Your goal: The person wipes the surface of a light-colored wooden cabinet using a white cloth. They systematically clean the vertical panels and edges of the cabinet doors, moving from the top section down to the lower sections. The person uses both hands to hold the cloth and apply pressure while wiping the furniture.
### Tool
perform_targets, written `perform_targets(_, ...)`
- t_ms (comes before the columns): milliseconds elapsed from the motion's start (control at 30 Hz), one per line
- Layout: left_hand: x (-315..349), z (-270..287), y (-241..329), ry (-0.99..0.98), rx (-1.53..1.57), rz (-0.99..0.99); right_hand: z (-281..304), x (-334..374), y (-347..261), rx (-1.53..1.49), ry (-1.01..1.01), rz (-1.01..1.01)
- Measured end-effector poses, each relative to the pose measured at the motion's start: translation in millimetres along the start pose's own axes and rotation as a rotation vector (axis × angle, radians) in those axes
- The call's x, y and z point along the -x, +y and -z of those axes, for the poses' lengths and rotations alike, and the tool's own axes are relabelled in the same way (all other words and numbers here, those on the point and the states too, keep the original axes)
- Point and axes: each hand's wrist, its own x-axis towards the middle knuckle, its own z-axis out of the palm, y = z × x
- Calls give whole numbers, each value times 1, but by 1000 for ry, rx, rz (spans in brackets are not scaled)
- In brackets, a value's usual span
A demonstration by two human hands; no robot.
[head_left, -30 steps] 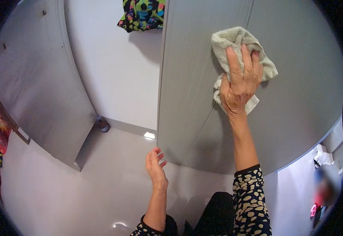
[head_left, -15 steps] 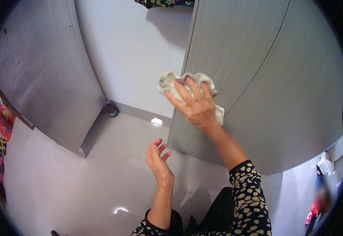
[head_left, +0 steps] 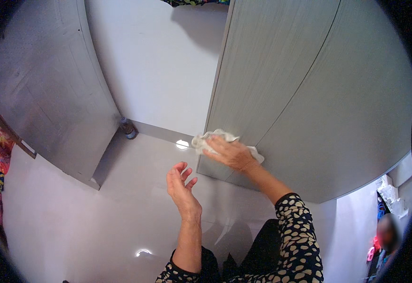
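Observation:
A crumpled off-white cloth (head_left: 254,153) lies under my right hand (head_left: 229,153), which presses it flat against the lower part of a grey wood-grain cabinet (head_left: 305,104), close to its left edge. The cloth's left end sticks out past that edge, and its middle is hidden by my palm and fingers. My left hand (head_left: 182,188) hangs in the air over the floor, left of the cabinet's lower corner. Its fingers are loosely curled and apart, with nothing in them.
A grey door panel (head_left: 50,94) stands to the left, a dark bottle (head_left: 128,128) on the floor by its far corner. Behind is a white wall (head_left: 154,66). A blurred person (head_left: 387,233) is at the lower right, near white packages (head_left: 392,195). Colourful bags (head_left: 0,151) sit far left.
My right hand has slid the cloth down the cabinet panel toward its lower end. My left hand has shifted only slightly. The view has moved a little.

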Motion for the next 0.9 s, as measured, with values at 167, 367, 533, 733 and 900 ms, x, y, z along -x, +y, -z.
perform_targets(167, -14, 16, -7, 33, 26, -9, 42, -11, 34, 235, 409, -269)
perform_targets(367, -19, 24, 2, 155, 234, 63, 70, -24, 63, 369, 769, -605)
perform_targets(533, -10, 31, 2, 273, 429, 306, 50, -29, 45, 388, 760, -475)
perform_targets(733, -1, 26, 4, 290, 457, 291, 17, -11, 8, 318, 488, -282)
perform_targets(900, 11, 25, 13, 317, 424, 247, -7, 8, -13, 187, 315, -106)
